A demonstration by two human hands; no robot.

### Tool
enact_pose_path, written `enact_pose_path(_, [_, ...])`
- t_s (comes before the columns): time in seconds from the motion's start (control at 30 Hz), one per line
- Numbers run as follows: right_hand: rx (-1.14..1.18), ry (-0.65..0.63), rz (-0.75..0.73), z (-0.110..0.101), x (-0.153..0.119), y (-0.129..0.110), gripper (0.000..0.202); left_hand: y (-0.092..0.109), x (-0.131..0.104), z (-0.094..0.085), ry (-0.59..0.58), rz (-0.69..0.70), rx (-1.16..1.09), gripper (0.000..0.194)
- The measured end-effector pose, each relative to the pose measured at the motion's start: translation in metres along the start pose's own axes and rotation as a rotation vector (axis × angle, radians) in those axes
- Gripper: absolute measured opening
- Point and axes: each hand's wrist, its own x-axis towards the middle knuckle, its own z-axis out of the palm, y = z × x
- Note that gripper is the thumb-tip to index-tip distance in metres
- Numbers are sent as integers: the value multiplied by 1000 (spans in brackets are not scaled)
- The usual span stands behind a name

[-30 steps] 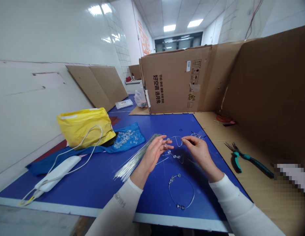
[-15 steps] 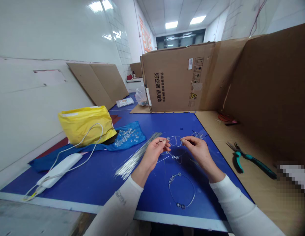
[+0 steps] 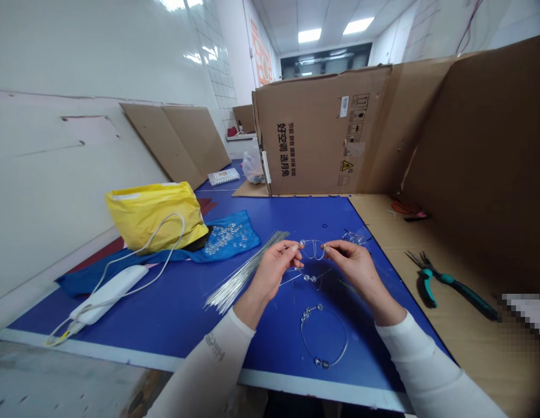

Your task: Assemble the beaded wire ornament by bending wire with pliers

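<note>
Between my two hands a thin silvery wire (image 3: pixel 315 257) is bent into loops, with a clear bead (image 3: pixel 302 242) on it near my left fingertips. My left hand (image 3: pixel 278 264) is closed, pinching the wire at its left side. The fingers of my right hand (image 3: pixel 345 258) pinch its right end. Under the hands, on the blue table, lies another wire piece with clear beads (image 3: pixel 310 278). Nearer to me rests a round wire ring (image 3: pixel 347 339) threaded with several clear beads. A bundle of straight wires (image 3: pixel 239 281) lies just left of my left hand.
Loose clear beads (image 3: pixel 226 238) lie on a blue cloth (image 3: pixel 250 227) beside a yellow bag (image 3: pixel 159 215). A white power strip (image 3: pixel 108 293) with its cable is at left. Green-handled pliers (image 3: pixel 455 284) lie on cardboard at right. A large carton (image 3: pixel 313 139) stands behind.
The view has shifted slightly, so the scene sits a little differently in the picture. Both hands keep their pinch on the wire, whose loops have turned slightly.
</note>
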Motion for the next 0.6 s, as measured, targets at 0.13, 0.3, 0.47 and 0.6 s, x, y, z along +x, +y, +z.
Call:
enact_pose_path(0.13, [-2,-28,-12,2,0,1,23,1,-1,0,-6,-4,3,32])
enact_pose_path(0.3, [9,-73,-31,2,0,0,22,3,-3,1,-23,-20,2,32])
enact_pose_path(0.47, [17,-100,-43,1,-2,-5,26,4,-5,1,-25,-26,7,30])
enact_pose_path(0.6, [33,-145,-44,2,-5,-11,30,3,-5,2,-23,-26,25,31])
